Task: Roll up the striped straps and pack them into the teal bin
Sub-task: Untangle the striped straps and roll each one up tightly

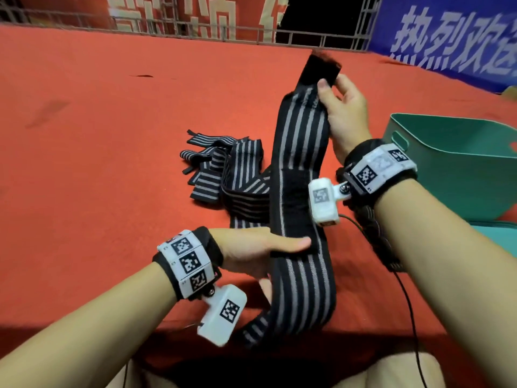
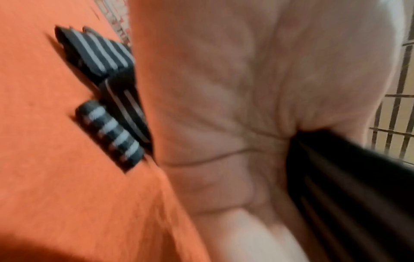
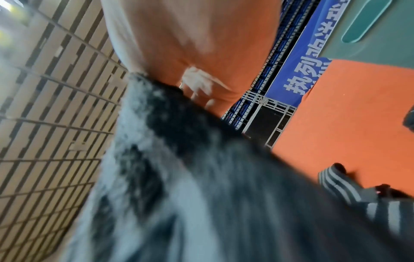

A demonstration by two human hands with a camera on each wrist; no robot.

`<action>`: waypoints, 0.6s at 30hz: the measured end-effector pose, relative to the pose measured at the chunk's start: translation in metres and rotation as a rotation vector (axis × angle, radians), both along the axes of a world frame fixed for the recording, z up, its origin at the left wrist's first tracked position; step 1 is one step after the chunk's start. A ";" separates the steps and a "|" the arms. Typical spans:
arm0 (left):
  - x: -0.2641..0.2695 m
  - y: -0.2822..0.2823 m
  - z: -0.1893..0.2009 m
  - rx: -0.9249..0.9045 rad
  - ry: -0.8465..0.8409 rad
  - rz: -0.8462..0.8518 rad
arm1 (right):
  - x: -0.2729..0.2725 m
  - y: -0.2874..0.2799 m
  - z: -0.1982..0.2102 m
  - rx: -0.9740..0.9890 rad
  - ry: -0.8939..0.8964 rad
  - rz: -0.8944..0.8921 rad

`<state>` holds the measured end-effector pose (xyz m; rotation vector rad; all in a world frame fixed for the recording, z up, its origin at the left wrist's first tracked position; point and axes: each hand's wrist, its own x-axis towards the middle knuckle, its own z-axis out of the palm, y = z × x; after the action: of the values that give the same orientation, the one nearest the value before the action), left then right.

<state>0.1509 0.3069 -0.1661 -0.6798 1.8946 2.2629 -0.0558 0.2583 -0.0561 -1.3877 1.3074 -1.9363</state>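
Head view: the right hand (image 1: 345,107) pinches the black fastener end of a long black elastic strap with grey stripes (image 1: 300,163), stretched above the red cloth worktop (image 1: 112,135); the left hand (image 1: 260,249) grips it lower down. Nothing looks rolled yet, and a loose heap of striped straps (image 1: 223,175) waits mid-worktop. The teal plastic bin (image 1: 458,166) sits at the right edge, cropped, its floor unseen.

Left wrist view: blurred palm, strap, heap behind.

Right wrist view: blurred; grip barely readable.
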 end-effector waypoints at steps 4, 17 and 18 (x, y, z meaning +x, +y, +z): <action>0.001 -0.018 -0.014 -0.095 -0.132 -0.178 | 0.003 -0.004 -0.023 0.108 0.086 0.059; 0.006 -0.110 -0.024 -0.443 0.048 0.758 | -0.001 0.002 -0.120 0.338 0.097 0.050; 0.009 -0.116 -0.028 -0.474 0.005 0.747 | 0.000 0.003 -0.124 0.372 0.087 0.060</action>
<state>0.1600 0.1909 -0.1941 -1.6859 2.5110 2.1172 -0.0559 0.2617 -0.1796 -1.3152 1.5520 -1.5103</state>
